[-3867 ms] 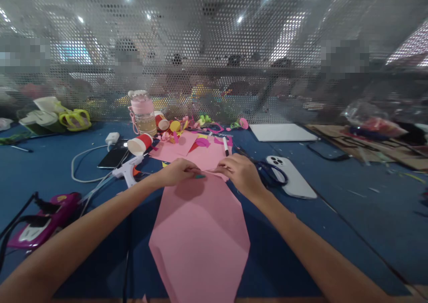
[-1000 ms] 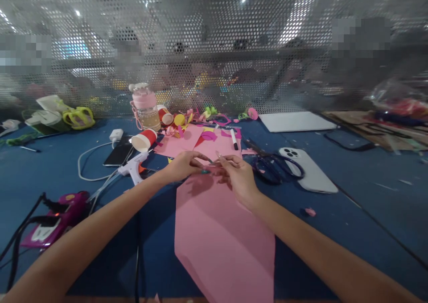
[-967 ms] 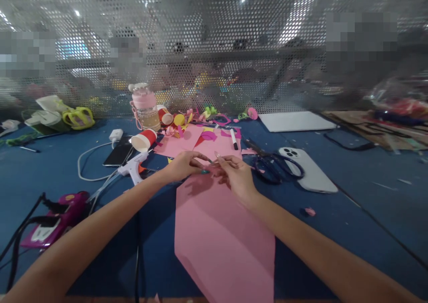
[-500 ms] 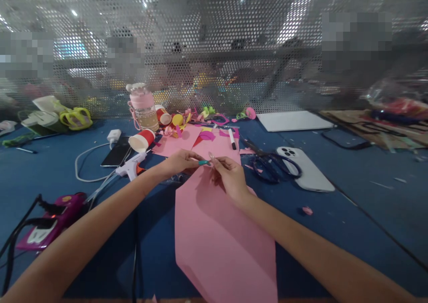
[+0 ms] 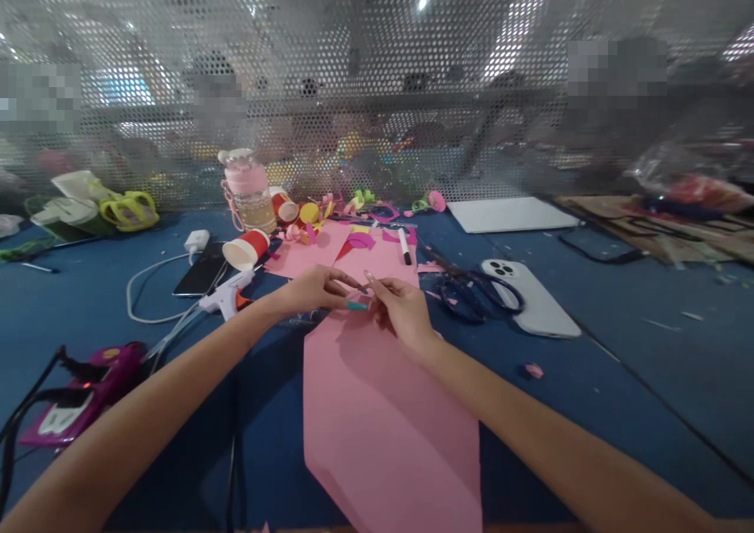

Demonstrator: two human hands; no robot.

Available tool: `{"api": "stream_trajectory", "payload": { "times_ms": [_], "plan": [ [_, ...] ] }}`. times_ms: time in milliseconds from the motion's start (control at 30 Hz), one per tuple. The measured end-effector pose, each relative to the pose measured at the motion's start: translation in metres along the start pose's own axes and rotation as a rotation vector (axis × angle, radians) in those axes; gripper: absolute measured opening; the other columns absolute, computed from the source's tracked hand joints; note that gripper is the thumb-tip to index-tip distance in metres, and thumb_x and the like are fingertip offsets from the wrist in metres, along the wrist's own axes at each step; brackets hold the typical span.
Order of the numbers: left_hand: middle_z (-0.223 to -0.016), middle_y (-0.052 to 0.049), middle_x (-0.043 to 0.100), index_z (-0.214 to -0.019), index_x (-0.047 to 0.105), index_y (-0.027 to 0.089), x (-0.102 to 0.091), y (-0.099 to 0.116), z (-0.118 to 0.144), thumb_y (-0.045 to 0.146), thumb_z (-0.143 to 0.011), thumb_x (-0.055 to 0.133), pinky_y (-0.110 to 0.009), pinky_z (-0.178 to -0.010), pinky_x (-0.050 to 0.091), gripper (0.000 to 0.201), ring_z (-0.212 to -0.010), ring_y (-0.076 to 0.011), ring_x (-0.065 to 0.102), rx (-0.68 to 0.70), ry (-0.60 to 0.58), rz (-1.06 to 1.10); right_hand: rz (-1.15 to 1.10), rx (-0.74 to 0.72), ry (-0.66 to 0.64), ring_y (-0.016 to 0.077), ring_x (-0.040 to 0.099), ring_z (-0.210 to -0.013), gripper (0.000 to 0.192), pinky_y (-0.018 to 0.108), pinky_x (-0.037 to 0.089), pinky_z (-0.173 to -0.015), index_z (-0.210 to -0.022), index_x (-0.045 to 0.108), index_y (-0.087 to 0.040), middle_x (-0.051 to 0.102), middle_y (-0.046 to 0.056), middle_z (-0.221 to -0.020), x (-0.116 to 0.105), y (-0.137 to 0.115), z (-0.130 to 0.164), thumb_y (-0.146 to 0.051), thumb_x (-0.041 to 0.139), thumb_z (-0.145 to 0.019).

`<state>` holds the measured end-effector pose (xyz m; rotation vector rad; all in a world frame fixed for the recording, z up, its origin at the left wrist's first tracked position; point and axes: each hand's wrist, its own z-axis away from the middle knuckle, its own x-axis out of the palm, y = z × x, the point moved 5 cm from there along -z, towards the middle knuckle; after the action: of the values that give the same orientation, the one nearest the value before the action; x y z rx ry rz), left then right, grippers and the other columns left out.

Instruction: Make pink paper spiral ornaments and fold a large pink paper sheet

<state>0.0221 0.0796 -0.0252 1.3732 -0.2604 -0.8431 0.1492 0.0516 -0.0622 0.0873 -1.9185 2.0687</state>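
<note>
Head view: left hand [image 5: 315, 290] and right hand [image 5: 400, 313] brought together at the far tip of the large folded sheet of pink paper [image 5: 382, 415], fingertips of both pinched onto that tip, sheet lying flat on the blue felt-covered table [image 5: 618, 407] straight ahead. Probably light, thin and limp, easily creased or torn, so best taken by edges or corners with a soft pinch rather than mid-sheet. Close by: dark-handled scissors [image 5: 477, 293] and white smartphone [image 5: 530, 305] to the right, white glue gun [image 5: 227, 297] and red paper cup [image 5: 246, 250] to the left.
</note>
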Motion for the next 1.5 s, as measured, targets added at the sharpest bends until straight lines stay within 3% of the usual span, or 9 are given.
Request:
{"api": "stream_trajectory", "payload": {
  "times_ms": [133, 300, 500, 800, 933, 1033, 1267, 1400, 1500],
  "plan": [
    [-0.066, -0.004, 0.066, -0.101, 0.058, 0.01, 0.0, -0.002, -0.002, 0.019, -0.06, 0.067, -0.017, -0.049, 0.039, 0.043, -0.056, -0.01, 0.056, 0.002, 0.067, -0.109, 0.063, 0.03, -0.001, 0.0058, 0.041, -0.022, 0.033, 0.015, 0.026, -0.02, -0.058, 0.054, -0.014, 0.054, -0.004, -0.04, 0.001, -0.002, 0.0, -0.044, 0.067, -0.06],
    [-0.077, -0.01, 0.069, -0.094, 0.059, 0.01, 0.0, -0.006, -0.004, 0.013, -0.064, 0.062, -0.019, -0.054, 0.044, 0.03, -0.071, -0.0163, 0.063, -0.024, 0.157, -0.208, 0.13, 0.123, -0.087, 0.0067, 0.043, -0.022, 0.03, 0.015, 0.026, -0.02, -0.058, 0.053, -0.014, 0.053, -0.004, -0.039, 0.004, 0.0, 0.0, -0.04, 0.059, -0.072],
    [-0.075, -0.008, 0.069, -0.1, 0.056, 0.01, 0.003, 0.001, -0.001, 0.01, -0.068, 0.057, -0.021, -0.06, 0.046, 0.032, -0.072, -0.0159, 0.064, 0.014, 0.199, -0.332, 0.244, 0.185, -0.167, 0.011, 0.049, -0.025, 0.029, 0.016, 0.029, -0.02, -0.06, 0.049, -0.016, 0.052, -0.004, -0.037, 0.007, 0.001, 0.001, -0.036, 0.049, -0.081],
    [-0.074, -0.006, 0.068, -0.084, 0.061, 0.011, 0.008, 0.016, 0.006, 0.018, -0.073, 0.057, -0.022, -0.062, 0.043, 0.014, -0.072, -0.0161, 0.062, 0.044, 0.272, -0.613, 0.327, 0.165, -0.236, 0.014, 0.048, -0.023, 0.041, 0.021, 0.031, -0.018, -0.053, 0.046, -0.018, 0.052, -0.002, -0.035, 0.009, 0.001, -0.002, -0.053, 0.054, -0.071],
    [-0.07, -0.006, 0.066, -0.077, 0.063, 0.01, 0.004, 0.019, 0.009, 0.022, -0.073, 0.058, -0.021, -0.058, 0.04, 0.014, -0.065, -0.0146, 0.059, 0.021, 0.305, -0.672, 0.244, 0.095, -0.206, 0.0121, 0.052, -0.029, 0.04, 0.02, 0.041, -0.027, -0.051, 0.047, -0.017, 0.052, -0.002, -0.036, 0.009, -0.001, -0.003, -0.051, 0.059, -0.069],
    [-0.063, -0.003, 0.063, -0.071, 0.065, 0.01, 0.002, 0.022, 0.011, 0.02, -0.072, 0.057, -0.019, -0.054, 0.035, 0.013, -0.057, -0.0106, 0.053, 0.085, 0.27, -0.687, 0.189, 0.054, -0.207, 0.0124, 0.055, -0.033, 0.038, 0.021, 0.045, -0.033, -0.053, 0.049, -0.016, 0.056, -0.002, -0.039, 0.01, -0.004, 0.0, -0.05, 0.06, -0.068],
    [-0.044, 0.005, 0.046, -0.051, 0.058, 0.011, -0.002, 0.025, 0.013, 0.022, -0.071, 0.057, -0.018, -0.045, 0.028, 0.024, -0.045, -0.0053, 0.038, 0.113, 0.166, -0.558, 0.159, -0.008, -0.196, 0.0148, 0.06, -0.04, 0.036, 0.024, 0.051, -0.041, -0.058, 0.052, -0.015, 0.06, 0.001, -0.045, 0.01, -0.014, 0.01, -0.049, 0.062, -0.065],
    [-0.045, 0.005, 0.047, -0.048, 0.053, 0.012, -0.001, 0.023, 0.016, 0.024, -0.073, 0.052, -0.018, -0.05, 0.036, 0.028, -0.046, -0.006, 0.044, -0.028, -0.007, -0.26, 0.173, -0.06, -0.178, 0.0132, 0.06, -0.042, 0.036, 0.022, 0.052, -0.043, -0.057, 0.05, -0.015, 0.061, 0.001, -0.047, 0.01, -0.021, 0.014, -0.048, 0.062, -0.066],
    [-0.046, 0.004, 0.053, -0.049, 0.055, 0.013, -0.007, 0.019, 0.018, 0.024, -0.069, 0.058, -0.021, -0.057, 0.044, 0.023, -0.047, -0.0074, 0.05, -0.154, -0.032, -0.078, 0.185, -0.084, -0.192, 0.0122, 0.059, -0.042, 0.037, 0.021, 0.051, -0.041, -0.057, 0.05, -0.015, 0.059, 0.0, -0.046, 0.013, -0.024, 0.018, -0.049, 0.061, -0.067]
  ]
}}
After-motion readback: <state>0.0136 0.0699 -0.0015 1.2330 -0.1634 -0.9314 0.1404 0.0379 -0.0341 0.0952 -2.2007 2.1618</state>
